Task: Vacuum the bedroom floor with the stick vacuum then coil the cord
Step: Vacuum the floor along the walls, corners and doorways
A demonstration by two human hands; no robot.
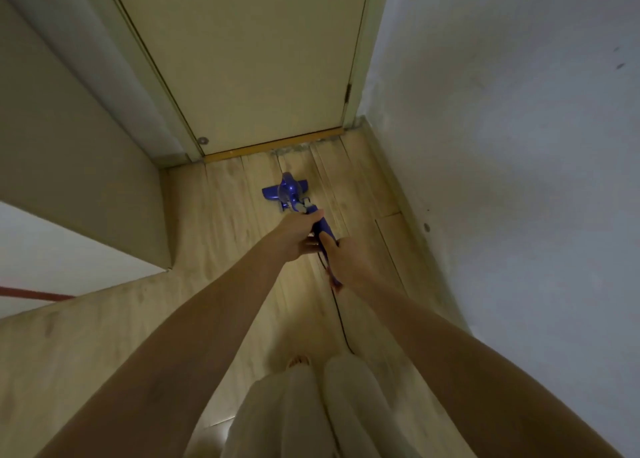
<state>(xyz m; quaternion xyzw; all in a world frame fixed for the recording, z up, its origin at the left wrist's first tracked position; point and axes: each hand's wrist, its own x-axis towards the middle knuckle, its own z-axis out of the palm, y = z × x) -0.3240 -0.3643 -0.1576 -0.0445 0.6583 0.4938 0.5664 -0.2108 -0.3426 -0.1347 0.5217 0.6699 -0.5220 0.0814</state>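
Observation:
A blue stick vacuum (290,191) stands on the light wood floor (221,235), its head close to the bottom of a closed door. My left hand (299,234) grips the vacuum's upper body. Just behind it, my right hand (341,256) holds the handle. A thin dark cord (341,322) trails from the handle down along the floor toward my feet. Most of the handle is hidden by my hands.
A cream door (249,59) with a wooden threshold (273,144) closes the passage ahead. A pale wall (502,145) runs along the right, a cabinet side (69,145) along the left. A red strip (34,295) shows at the left edge. My legs (311,416) stand at the bottom.

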